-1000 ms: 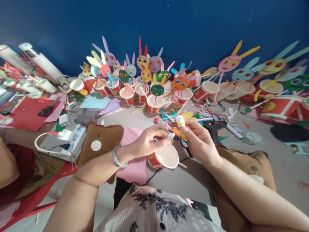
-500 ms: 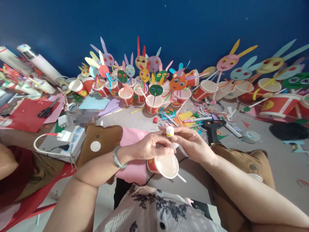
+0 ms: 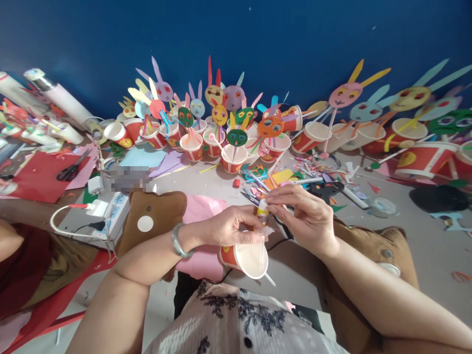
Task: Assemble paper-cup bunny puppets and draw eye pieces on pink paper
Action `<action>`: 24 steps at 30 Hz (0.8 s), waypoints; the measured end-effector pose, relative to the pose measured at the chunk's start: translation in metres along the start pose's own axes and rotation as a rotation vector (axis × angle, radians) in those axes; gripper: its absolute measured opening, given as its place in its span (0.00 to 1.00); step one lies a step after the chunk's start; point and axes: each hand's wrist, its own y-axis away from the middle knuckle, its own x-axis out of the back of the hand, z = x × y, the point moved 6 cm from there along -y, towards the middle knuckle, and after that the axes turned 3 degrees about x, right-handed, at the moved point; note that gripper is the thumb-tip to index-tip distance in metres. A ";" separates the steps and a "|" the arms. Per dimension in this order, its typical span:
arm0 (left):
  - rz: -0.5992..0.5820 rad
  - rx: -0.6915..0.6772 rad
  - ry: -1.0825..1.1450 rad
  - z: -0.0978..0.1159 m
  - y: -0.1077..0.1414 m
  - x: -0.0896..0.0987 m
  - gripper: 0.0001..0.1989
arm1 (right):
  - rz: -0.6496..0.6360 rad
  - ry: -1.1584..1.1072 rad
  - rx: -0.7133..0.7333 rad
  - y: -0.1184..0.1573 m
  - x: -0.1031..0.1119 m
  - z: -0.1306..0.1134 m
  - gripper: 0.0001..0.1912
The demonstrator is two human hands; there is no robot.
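Observation:
My left hand (image 3: 232, 226) is closed on the rim of a red and white paper cup (image 3: 251, 260), thumb on the near side. The cup is tipped, its mouth facing me. A white straw (image 3: 270, 279) pokes out past its lower rim, and a bit of clear plastic (image 3: 266, 231) shows by the left fingertips. Between the hands stands a small glue bottle (image 3: 262, 212) with a white cap and yellow label. My right hand (image 3: 304, 214) pinches it near the cap; its lower part is hidden beside my left fingers.
Cups with paper rabbit faces (image 3: 236, 152) line the wall. Paper scraps (image 3: 282, 176), a black glue gun (image 3: 320, 191) and a tape roll (image 3: 383, 207) lie ahead and right. Brown cushions (image 3: 157, 209) flank my arms; a power strip (image 3: 118, 209) is at left.
My right hand has shifted right and turned, its fingers now on the upper end of the bottle, showing more of the yellow label. The cup has moved slightly left and down.

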 end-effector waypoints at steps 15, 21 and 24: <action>0.023 -0.024 0.022 0.008 0.000 0.002 0.11 | 0.103 0.140 -0.023 0.005 0.004 0.001 0.05; 0.013 -0.024 0.032 0.007 0.000 0.003 0.11 | 0.101 0.006 -0.205 0.004 0.006 0.009 0.22; 0.008 -0.009 0.035 0.006 0.000 0.002 0.11 | 0.086 -0.047 -0.198 0.002 0.005 0.005 0.19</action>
